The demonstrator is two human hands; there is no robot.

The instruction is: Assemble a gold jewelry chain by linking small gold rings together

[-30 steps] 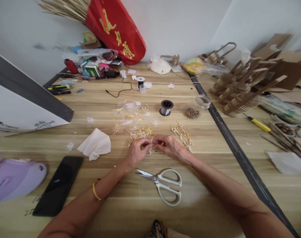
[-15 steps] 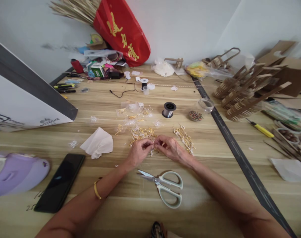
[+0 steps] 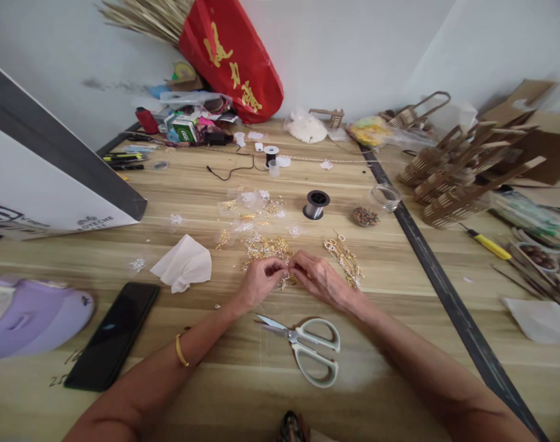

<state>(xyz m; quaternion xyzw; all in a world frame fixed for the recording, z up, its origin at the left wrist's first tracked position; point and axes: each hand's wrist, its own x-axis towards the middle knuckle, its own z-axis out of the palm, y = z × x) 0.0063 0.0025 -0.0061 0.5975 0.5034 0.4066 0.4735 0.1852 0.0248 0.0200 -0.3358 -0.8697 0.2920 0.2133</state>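
Fingertip to fingertip, my left hand (image 3: 261,279) and my right hand (image 3: 317,276) meet over the middle of the table. Both are closed in a pinch; what sits between the fingers is too small to make out. Just under them shows a bit of silvery chain (image 3: 280,286), and I cannot tell whether it hangs from the fingers. Behind the hands spreads a pile of small gold and silver beads (image 3: 264,247). Several gold and silver chains with rings (image 3: 344,258) lie beside my right hand. Nearer to me rest scissors (image 3: 303,344) with pale handles, blades slightly apart.
A wire spool (image 3: 315,204) and a jar of mixed beads (image 3: 366,216) stand behind. Small bags of findings (image 3: 252,199) lie further back. To the left are a tissue (image 3: 183,264), a black phone (image 3: 112,337) and a large box (image 3: 63,178); small woven baskets (image 3: 455,190) stand right.
The view has shifted very slightly. My right hand's fingers have drawn closer together, and its back has turned a little; both hands stay at the same spot.
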